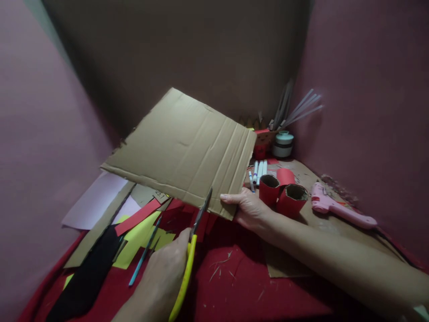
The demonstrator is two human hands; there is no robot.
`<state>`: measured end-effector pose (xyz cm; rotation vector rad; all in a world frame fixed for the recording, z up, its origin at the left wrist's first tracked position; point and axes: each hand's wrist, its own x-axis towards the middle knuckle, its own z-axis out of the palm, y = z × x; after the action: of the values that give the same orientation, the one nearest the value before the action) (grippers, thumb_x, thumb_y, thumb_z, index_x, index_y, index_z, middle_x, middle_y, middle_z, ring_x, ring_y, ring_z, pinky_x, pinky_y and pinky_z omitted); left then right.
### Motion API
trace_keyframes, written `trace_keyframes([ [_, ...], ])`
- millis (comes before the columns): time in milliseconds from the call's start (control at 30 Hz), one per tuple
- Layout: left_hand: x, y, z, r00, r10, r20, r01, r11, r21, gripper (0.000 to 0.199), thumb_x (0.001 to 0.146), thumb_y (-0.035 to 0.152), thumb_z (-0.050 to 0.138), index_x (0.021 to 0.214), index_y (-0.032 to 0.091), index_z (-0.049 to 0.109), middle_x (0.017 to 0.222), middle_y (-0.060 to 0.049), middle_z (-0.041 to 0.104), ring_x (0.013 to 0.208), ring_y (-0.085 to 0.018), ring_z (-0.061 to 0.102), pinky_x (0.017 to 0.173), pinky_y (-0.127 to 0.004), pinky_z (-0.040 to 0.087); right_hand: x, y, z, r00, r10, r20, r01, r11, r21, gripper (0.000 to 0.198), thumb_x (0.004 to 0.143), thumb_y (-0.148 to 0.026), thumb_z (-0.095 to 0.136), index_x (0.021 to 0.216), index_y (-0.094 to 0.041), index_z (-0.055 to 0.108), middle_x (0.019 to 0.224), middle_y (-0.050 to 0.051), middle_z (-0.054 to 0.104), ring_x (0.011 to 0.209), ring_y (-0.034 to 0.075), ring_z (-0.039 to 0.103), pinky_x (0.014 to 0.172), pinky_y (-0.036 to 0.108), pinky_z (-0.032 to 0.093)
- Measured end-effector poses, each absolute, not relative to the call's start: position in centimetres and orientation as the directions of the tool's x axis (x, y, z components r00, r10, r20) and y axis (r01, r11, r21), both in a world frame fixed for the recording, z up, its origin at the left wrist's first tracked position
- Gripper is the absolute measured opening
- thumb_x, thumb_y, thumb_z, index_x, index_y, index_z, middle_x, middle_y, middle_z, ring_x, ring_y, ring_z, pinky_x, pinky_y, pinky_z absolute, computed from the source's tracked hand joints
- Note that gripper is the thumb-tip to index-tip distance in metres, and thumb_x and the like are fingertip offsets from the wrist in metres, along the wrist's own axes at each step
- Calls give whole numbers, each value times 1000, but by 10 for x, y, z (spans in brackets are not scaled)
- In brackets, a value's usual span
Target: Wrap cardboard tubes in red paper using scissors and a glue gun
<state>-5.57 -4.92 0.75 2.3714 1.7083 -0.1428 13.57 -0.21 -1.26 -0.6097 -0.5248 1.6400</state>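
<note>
A large sheet of corrugated cardboard (181, 143) is held up, tilted, over the table. My right hand (250, 208) grips its lower right corner, thumb on the face and the other fingers behind, out of sight. From the lower left, my left hand (167, 268) is closed round yellow-handled scissors (191, 255). One scissor blade lies over the front of the cardboard at its lower edge, a little left of my right thumb; the other blade is hidden behind the sheet.
Red-covered tubes (292, 201), white markers (261, 172) and a pink glue gun (335, 206) occupy the right side. Behind them stands a lidded jar (283, 144). Paper scraps, a red strip (138, 217), a blue pencil (145, 252) and black material (89, 273) lie at left.
</note>
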Motion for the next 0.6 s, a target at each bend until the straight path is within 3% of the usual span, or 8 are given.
trace_keyframes([
  [167,-48,-47,14,271,929,-253,959,-240,150,22,87,15,32,95,21,52,91,-8,69,86,-23,66,70,-29,44,134,-10,-13,-169,980,-103,-741,-195,-642,40,45,-9,80,83,-12,69,70,5,72,66,19,66,68,32,53],
  [400,-43,-46,13,236,929,-287,941,-292,-170,27,84,9,33,104,17,50,85,-10,70,85,-31,67,67,-36,44,135,-8,-14,-155,983,-98,-758,-182,-626,38,46,-6,77,82,-14,68,71,4,72,65,18,65,68,31,53],
  [600,-44,-47,19,244,913,-329,922,-323,-213,25,86,11,33,104,16,50,80,-11,70,81,-30,69,63,-33,44,133,-9,-13,-134,979,-153,-746,-201,-635,35,45,-5,76,78,-13,68,67,5,71,62,18,65,70,34,53],
])
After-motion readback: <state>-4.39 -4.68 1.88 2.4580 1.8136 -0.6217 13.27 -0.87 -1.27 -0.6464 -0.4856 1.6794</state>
